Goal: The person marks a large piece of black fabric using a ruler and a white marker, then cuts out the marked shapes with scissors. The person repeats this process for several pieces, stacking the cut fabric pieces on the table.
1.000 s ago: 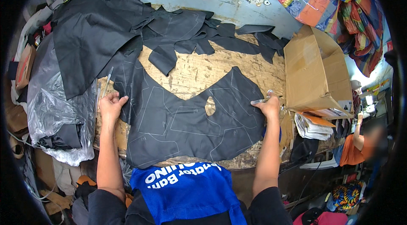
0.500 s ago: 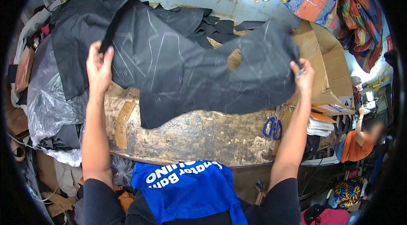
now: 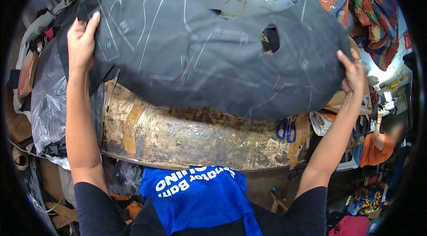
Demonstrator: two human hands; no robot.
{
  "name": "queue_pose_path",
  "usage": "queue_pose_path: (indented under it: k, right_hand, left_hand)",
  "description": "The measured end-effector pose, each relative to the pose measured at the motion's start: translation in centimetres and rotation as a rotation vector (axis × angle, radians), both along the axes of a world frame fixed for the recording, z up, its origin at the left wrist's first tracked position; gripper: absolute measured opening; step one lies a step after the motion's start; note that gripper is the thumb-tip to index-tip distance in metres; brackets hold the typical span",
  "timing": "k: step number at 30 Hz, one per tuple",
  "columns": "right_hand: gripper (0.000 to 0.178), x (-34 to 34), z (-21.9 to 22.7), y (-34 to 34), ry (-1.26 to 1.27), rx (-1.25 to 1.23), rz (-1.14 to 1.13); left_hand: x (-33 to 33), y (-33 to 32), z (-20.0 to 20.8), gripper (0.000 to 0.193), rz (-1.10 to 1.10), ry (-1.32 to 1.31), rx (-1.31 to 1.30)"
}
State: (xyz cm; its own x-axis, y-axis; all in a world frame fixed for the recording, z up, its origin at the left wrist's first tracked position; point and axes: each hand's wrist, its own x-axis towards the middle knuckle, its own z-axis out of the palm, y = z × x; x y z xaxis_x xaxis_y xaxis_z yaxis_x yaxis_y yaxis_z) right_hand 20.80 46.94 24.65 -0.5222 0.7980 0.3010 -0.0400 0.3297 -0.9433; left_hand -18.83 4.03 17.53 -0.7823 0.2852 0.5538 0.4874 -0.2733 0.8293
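A large black sheet [image 3: 213, 62], leather-like with pale drawn outlines, hangs stretched between my hands above the bench. A rounded hole opens in it right of its middle. At the left my left hand [image 3: 82, 42] is closed on the sheet, thumb uppermost. My right hand [image 3: 353, 74] grips its right edge, also thumb up. Blue-handled scissors [image 3: 287, 130] lie on the bench just below the sheet, their blades mostly covered. A tan pattern strip [image 3: 132, 129] and a thin silvery rod-like tool [image 3: 113, 89] rest at the bench's left.
The worn wooden bench [image 3: 200, 140] curves across in front of me. Clear plastic [image 3: 46, 111] is heaped on its left. Beyond my right hand are a partly hidden cardboard box [image 3: 365, 100] and bundles of colourful woven material [image 3: 373, 22]. Farther right is a person in orange [image 3: 376, 149].
My hands have moved farther apart, and the black sheet has come up off the bench, spread wider. The silvery tool has come into view. Dark pieces behind the sheet are now mostly hidden.
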Motion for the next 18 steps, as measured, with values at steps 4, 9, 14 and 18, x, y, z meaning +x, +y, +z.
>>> queue_pose_path:
  k: [4,9,14,18]
  right_hand:
    - [0.056,-0.3,-7.3,0.8,-0.13,-0.097,-0.111]
    - [0.017,-2.5,-17.6,0.5,-0.448,0.155,-0.084]
    - [0.013,-3.5,-20.0,-1.1,-0.386,0.097,0.015]
    - [0.013,-4.4,-18.0,-1.5,-0.375,0.143,-0.067]
  left_hand:
    - [-0.4,-0.7,-5.3,0.017,-0.02,-0.205,-0.219]
    - [-0.1,1.1,-15.1,0.018,-0.075,-0.296,-0.59]
    - [-0.3,1.2,-19.3,0.02,-0.19,-0.523,-0.351]
    - [-0.9,0.8,-19.4,0.02,-0.199,-0.573,-0.367]
